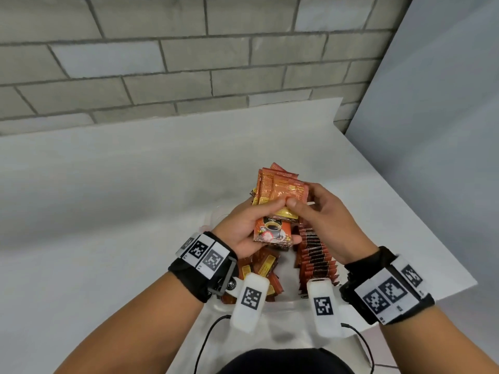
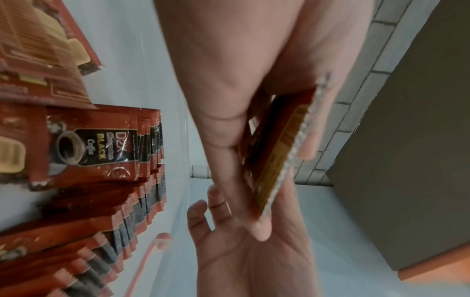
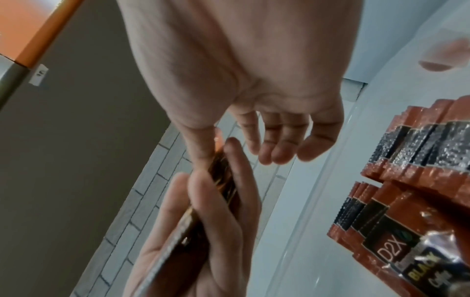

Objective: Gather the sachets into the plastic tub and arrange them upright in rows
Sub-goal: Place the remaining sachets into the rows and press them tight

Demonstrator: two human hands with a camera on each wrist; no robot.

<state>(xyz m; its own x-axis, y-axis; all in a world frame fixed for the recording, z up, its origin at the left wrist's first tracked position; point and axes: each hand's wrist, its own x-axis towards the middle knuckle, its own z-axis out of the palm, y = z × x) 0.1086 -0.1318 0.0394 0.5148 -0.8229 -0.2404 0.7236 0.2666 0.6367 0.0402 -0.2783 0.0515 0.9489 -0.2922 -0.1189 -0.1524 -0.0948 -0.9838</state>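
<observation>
Here, both hands (image 1: 283, 220) grasping fanned sachets (image 1: 280, 193), hiding tub (image 1: 280, 302) rim; upright rows (image 1: 314, 255) partly covered

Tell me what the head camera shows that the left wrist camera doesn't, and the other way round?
Only the head view shows both wrist bands, the whole table, and loose sachets lying jumbled in the tub.

Only the left wrist view shows the print on a standing sachet, reading BLACK Coffee, and the held bundle edge-on.

Both show the left hand gripping a bundle of sachets, the right hand pinching it, a neat upright row, and the brick wall.
</observation>
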